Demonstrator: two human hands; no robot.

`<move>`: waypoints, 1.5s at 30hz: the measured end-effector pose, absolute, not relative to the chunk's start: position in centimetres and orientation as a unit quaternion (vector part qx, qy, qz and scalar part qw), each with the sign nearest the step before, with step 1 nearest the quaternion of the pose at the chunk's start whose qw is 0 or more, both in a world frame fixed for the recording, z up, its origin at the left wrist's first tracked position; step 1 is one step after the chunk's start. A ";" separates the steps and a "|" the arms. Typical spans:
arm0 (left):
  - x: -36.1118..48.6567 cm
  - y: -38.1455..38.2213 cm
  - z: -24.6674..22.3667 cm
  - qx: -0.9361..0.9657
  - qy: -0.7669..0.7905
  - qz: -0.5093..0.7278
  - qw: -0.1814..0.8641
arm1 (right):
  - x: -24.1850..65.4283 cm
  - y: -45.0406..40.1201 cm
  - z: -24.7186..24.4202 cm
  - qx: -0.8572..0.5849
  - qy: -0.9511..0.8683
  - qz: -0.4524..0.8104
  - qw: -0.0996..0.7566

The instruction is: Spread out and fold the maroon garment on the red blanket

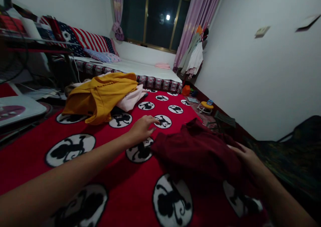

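A dark maroon garment (198, 150) lies bunched over the red blanket (112, 173), which has white ovals with black figures. My right hand (244, 155) is closed on the garment's right side, its fingers partly hidden in the cloth. Above the blanket, just beyond the garment's left edge, my left hand (144, 129) is held with its fingers apart and nothing in them. Farther off to the left, a mustard-yellow garment (105, 90) rests on a pile with a pale pink one (131, 98).
Beyond the blanket is a bed (140, 68) with a patterned side, below a window. A cluttered desk (37, 41) and a white stool (17, 110) stand at the left. On the right are a yellow-topped stool (206, 105) and a white wall.
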State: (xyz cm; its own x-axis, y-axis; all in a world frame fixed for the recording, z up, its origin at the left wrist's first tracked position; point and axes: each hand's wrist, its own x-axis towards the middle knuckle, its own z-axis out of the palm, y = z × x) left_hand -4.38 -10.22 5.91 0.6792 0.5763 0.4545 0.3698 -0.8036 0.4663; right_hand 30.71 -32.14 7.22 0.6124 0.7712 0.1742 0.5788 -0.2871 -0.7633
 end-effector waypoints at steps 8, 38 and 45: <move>2.9 -12.0 2.2 0.933 0.190 0.188 0.242 | 25.1 -32.5 4.8 -0.706 -0.522 0.318 0.358; -5.6 -19.8 7.0 0.817 0.025 0.051 0.573 | 16.3 -17.2 6.2 -0.593 -0.682 0.056 0.423; -7.2 -14.7 7.8 0.871 0.172 0.224 0.403 | 12.9 -19.6 3.2 -0.606 -0.766 0.072 0.201</move>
State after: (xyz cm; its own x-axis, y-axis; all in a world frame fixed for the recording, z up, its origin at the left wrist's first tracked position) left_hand -7.20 -14.71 7.83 0.8404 0.4804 0.2510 0.1199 -0.6164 0.7783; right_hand 12.91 -19.55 3.19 -0.1845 0.9577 0.2206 0.9002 0.2548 -0.3532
